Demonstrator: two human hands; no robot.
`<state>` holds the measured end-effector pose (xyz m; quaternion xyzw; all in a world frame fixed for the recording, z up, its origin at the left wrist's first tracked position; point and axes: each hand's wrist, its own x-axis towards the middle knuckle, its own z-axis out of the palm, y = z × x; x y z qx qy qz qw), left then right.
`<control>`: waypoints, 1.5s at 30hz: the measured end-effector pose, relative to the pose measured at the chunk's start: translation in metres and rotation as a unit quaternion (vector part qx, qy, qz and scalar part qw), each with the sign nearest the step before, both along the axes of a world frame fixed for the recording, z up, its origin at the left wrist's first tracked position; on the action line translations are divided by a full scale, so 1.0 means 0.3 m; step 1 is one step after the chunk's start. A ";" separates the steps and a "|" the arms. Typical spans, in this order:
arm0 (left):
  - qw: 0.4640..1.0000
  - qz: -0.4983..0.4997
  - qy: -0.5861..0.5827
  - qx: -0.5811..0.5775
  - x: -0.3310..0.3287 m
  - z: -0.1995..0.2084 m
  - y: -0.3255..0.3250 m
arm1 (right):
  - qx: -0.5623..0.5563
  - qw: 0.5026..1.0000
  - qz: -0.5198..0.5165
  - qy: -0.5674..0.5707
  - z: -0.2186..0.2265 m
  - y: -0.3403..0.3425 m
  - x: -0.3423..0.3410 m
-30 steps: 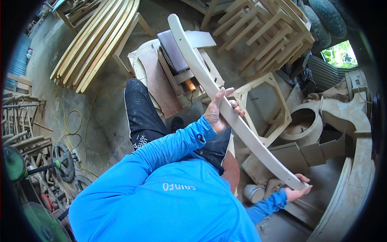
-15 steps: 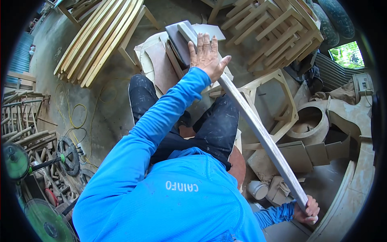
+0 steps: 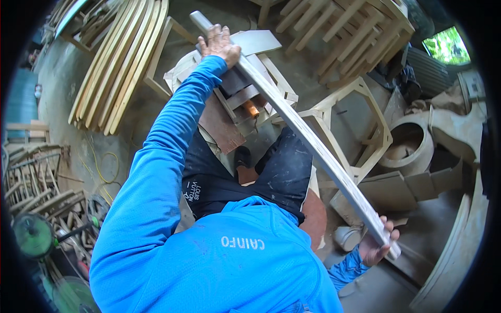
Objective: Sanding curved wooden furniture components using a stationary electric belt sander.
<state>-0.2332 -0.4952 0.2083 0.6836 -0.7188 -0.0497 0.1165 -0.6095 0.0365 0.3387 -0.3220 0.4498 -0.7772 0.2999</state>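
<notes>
A long, pale wooden bar [image 3: 313, 148] slants across my front, from the far middle down to the near right. My left hand [image 3: 222, 48] grips it close to its far end, fingers bent over the top. Around its near end my right hand [image 3: 374, 245] is closed, the palm partly hidden by the bar. Beneath the far part stands a low work support with a dark grey pad [image 3: 233, 83] and a brown board [image 3: 222, 128]. Beside the pad an orange cylindrical piece [image 3: 251, 109] shows below the bar; its kind is unclear.
Curved wooden slats [image 3: 125, 62] lie stacked at the far left, wooden frames [image 3: 349, 39] at the far right. An angular wooden frame [image 3: 386, 138] and a round hollow drum [image 3: 409, 148] stand to the right. A yellow cord [image 3: 99, 169] trails on the left floor.
The bar has lifted off the pad and shifted left at its far end. My left hand went from flat on it to gripping it. My right hand has come nearer to my body.
</notes>
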 end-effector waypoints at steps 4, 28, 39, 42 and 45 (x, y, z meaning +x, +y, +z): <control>0.999 0.002 -0.036 0.026 -0.053 0.014 0.063 | 0.157 0.978 -0.074 0.115 0.055 0.151 -0.025; 0.996 -0.040 0.015 -0.076 0.063 -0.075 -0.038 | 0.510 0.699 0.181 0.468 0.252 -0.017 0.242; 0.994 0.087 0.060 -0.015 0.396 0.084 -0.578 | 0.397 0.712 0.121 0.567 -0.106 -0.483 0.567; 0.914 -0.262 0.308 -0.022 0.671 0.057 -0.647 | 0.350 0.736 0.134 0.564 -0.154 -0.540 0.541; 0.984 0.081 -0.045 -0.153 0.569 -0.002 -0.637 | 0.320 0.752 0.156 0.554 -0.135 -0.521 0.507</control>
